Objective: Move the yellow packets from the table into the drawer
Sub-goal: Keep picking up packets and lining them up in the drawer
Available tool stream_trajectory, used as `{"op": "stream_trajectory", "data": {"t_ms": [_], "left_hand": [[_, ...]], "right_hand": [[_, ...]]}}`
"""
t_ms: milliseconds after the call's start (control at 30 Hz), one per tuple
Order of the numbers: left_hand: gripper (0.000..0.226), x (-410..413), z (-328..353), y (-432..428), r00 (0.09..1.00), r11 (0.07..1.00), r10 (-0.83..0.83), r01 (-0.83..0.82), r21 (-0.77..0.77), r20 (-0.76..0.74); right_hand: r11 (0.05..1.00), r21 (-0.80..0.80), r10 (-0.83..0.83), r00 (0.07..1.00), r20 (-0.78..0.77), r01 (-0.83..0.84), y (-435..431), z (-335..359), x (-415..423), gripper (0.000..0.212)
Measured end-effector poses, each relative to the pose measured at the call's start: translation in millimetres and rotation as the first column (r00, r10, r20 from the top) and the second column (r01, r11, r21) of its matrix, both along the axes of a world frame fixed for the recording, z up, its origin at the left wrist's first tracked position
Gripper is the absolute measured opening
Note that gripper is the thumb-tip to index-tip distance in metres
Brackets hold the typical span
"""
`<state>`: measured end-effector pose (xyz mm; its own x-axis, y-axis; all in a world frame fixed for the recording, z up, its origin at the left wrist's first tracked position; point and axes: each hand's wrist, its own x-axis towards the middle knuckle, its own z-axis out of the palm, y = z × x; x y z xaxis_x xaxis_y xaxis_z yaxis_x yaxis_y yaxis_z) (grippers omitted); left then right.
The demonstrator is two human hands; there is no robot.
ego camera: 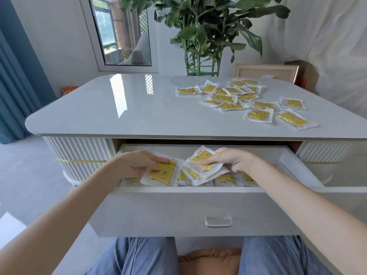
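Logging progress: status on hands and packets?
Left hand grips one packet, right hand grips a bundle, both over open drawer. Loose packets on table. Nothing blocking.

This is a room in a home, most likely a living room. A low, glossy grey table (139,108) stands on a pale tiled floor. Behind it are a tall leafy plant (208,26), a leaning wooden frame (266,70) and a white-framed window (119,36), and blue curtains (12,86) hang to its left.

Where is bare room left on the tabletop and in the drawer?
Tabletop: bare left half, bordered by the scattered packets; right side crowded. Drawer: right end looks free; front crowded by stored packets below held packets in left hand and right hand.
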<state>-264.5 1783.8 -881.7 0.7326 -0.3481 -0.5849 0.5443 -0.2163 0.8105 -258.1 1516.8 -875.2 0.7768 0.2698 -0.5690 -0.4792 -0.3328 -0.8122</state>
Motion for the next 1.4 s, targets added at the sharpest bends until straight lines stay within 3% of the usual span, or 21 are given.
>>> {"op": "stream_trajectory", "data": {"t_ms": [200,367,500,600,700,767,900,967,1067,1133,1200,1267,1333,1400], "left_hand": [[0.048,28,-15,-21,0.999,0.972,0.036,-0.033,0.232,-0.009],[0.045,41,-32,-40,0.996,0.896,0.055,-0.082,0.436,0.075],[0.046,53,-49,-44,0.98,0.785,-0.094,-0.035,0.618,0.175],[0.04,51,-51,-50,0.916,0.568,-0.312,-0.035,0.822,0.254],[0.044,44,-50,-59,0.841,0.389,-0.461,-0.095,0.916,0.283],[0.045,43,-50,-70,0.775,0.358,-0.542,-0.137,0.924,0.325],[0.047,44,-53,-105,0.603,0.461,-0.678,-0.096,0.882,0.42],[0.055,47,-57,-123,0.522,0.457,-0.77,0.05,0.888,0.367],[0.082,51,-58,-148,0.438,0.199,-0.896,0.242,0.95,0.076],[0.099,49,-53,-162,0.407,0.047,-0.91,0.304,0.951,-0.085],[0.11,45,-47,-176,0.393,0.013,-0.912,0.313,0.95,-0.117],[0.117,44,-45,-187,0.393,0.017,-0.912,0.32,0.947,-0.116],[0.123,43,-46,-196,0.411,0.008,-0.901,0.34,0.94,-0.141],[0.128,42,-49,-203,0.419,-0.021,-0.892,0.331,0.944,-0.167]], "right_hand": [[0.992,0.008,-0.127,0.992,-0.012,0.127,1,-19,14,0.026],[0.977,-0.015,-0.211,0.977,0.01,0.211,-12,-28,26,0.014],[0.966,-0.022,-0.258,0.966,0.013,0.258,-25,-33,31,0.029],[0.961,-0.081,-0.263,0.964,0.026,0.264,-36,-34,36,0.035],[0.951,-0.148,-0.268,0.963,0.038,0.271,-49,-32,41,0.041],[0.941,-0.165,-0.293,0.955,0.044,0.296,-59,-29,42,0.04],[0.912,-0.269,-0.308,0.95,0.047,0.309,-81,-32,43,0.042],[0.891,-0.347,-0.294,0.954,0.054,0.294,-91,-34,43,0.043],[0.857,-0.421,-0.286,0.954,0.089,0.296,-101,-39,42,0.046],[0.841,-0.449,-0.28,0.953,0.117,0.303,-105,-43,42,0.035],[0.78,-0.563,-0.201,0.962,0.187,0.273,-110,-46,43,0.023],[0.694,-0.675,-0.116,0.965,0.237,0.249,-115,-43,43,0.027],[0.665,-0.705,-0.095,0.965,0.245,0.244,-123,-41,43,0.025],[0.654,-0.717,-0.12,0.969,0.217,0.241,-135,-39,42,0.038]]}}
